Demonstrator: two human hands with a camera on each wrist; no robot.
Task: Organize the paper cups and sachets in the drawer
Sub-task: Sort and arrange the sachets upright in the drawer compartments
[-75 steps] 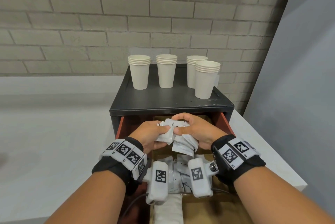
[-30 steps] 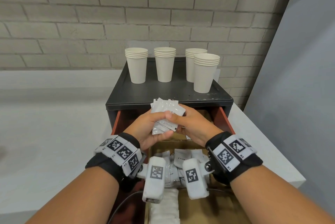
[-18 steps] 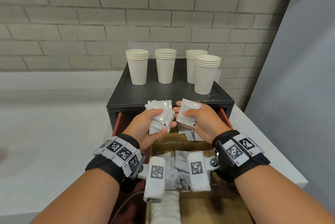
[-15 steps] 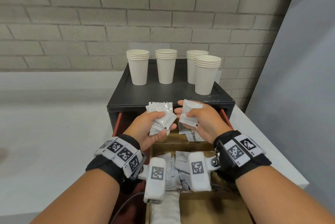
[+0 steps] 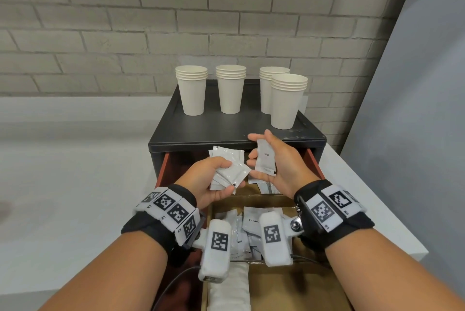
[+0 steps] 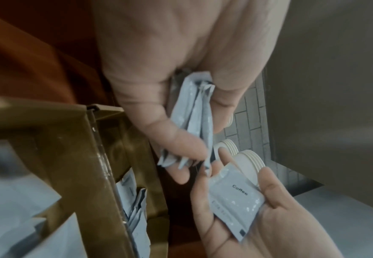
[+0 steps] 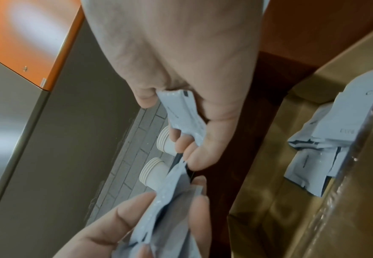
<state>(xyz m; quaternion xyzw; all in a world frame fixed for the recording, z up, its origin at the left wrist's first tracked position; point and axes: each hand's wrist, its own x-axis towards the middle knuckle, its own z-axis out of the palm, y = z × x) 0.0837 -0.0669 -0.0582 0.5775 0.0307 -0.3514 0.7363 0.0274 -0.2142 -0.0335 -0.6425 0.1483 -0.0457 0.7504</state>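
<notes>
Right fingers: curling round one "Coffee" sachet, long axis upright, held in the right hand.
Left fingers: pinching a fanned sachet bundle, just left of it, in the left hand.
Beneath: open drawer, loose sachets lying in cardboard compartments.
Beyond: paper cups standing on the cabinet top.
Wrist views: the left is showing the label; the right is showing only the sachet's back.

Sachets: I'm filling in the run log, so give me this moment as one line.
left hand: grips sachet bundle | right hand: holds one "Coffee" sachet | drawer: open | cups: stacked on cabinet
</notes>
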